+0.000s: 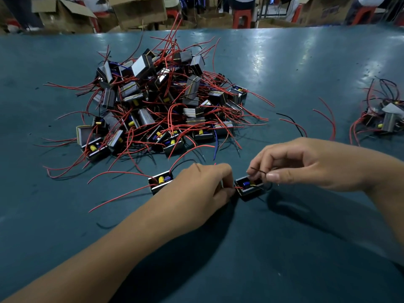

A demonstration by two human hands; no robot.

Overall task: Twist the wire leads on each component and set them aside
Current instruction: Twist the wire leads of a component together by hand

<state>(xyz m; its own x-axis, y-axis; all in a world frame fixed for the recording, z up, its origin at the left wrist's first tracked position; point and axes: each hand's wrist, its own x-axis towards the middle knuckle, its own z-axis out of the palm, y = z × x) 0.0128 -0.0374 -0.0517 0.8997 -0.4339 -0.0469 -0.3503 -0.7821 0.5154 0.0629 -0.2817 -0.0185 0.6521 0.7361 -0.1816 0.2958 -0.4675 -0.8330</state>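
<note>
A small black component (pixel 249 188) with blue and yellow parts lies on the teal table between my hands. My left hand (pixel 201 191) pinches its red lead at the component's left side. My right hand (pixel 306 162) pinches its thin black lead just above the component. A second component (pixel 160 183) with long red leads lies just left of my left hand. A big heap of components (pixel 157 101) with tangled red wires sits beyond, left of centre.
A smaller cluster of components (pixel 384 119) sits at the table's right edge. Loose red and black leads (pixel 293 125) trail between it and the heap. Cardboard boxes (pixel 140 9) and red stools (pixel 241 17) stand beyond the table's far edge (pixel 284 27).
</note>
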